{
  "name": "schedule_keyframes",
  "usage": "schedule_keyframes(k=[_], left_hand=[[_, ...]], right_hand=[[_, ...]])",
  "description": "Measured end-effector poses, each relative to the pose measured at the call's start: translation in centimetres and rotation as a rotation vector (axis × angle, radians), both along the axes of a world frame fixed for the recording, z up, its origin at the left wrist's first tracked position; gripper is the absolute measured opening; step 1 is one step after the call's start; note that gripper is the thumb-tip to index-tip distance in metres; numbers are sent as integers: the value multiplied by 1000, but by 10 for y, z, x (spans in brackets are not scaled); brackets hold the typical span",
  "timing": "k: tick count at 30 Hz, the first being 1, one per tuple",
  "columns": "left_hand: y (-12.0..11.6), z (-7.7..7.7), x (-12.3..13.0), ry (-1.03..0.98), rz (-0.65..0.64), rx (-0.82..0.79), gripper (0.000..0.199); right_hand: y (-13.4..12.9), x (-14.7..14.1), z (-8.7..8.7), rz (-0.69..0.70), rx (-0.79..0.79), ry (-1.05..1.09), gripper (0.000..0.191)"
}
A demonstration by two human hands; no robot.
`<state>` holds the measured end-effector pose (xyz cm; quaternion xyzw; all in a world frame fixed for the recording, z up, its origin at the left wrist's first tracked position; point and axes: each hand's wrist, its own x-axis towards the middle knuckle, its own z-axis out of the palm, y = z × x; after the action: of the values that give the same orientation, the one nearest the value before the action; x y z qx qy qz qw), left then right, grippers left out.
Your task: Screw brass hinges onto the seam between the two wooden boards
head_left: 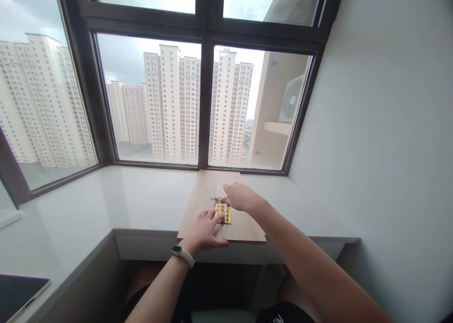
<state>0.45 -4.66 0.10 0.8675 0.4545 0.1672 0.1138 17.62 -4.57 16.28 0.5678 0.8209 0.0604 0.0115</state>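
Two pale wooden boards point(201, 195) lie side by side, with a thin seam between them. Across the seam sits a gold-coloured hinge point(228, 220), its two leaves opened flat. My left hand point(204, 231) rests on the left board with its fingers spread, the fingertips touching the hinge. Just above the hinge, my right hand point(239, 196) is closed in a pinch; what its fingers hold is hidden. A thin dark rod point(227, 212) shows below it over the right leaf. Several loose screws point(215, 199) lie in a small heap beyond the hinge.
The boards lie on a white windowsill counter point(148, 195), their near ends overhanging its front edge. Brown-framed windows point(203, 101) stand behind it, and a white wall point(389, 125) rises at right. A dark flat device point(21, 294) lies at the lower left.
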Motion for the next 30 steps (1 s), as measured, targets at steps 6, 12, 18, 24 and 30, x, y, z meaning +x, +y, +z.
schedule_keyframes(k=[6, 12, 18, 24, 30], left_hand=[[0, -1, 0, 1, 7, 11, 101], [0, -2, 0, 4, 11, 13, 101], [0, -1, 0, 0, 8, 6, 101], [-1, -1, 0, 2, 14, -3, 101], [-1, 0, 1, -1, 10, -1, 101]], right_hand=[[2, 1, -3, -11, 1, -22, 38], [1, 3, 1, 94, -33, -58, 26], [-1, 3, 2, 34, -4, -28, 32], [0, 2, -1, -101, 21, -20, 45], [-3, -1, 2, -19, -13, -66, 34]])
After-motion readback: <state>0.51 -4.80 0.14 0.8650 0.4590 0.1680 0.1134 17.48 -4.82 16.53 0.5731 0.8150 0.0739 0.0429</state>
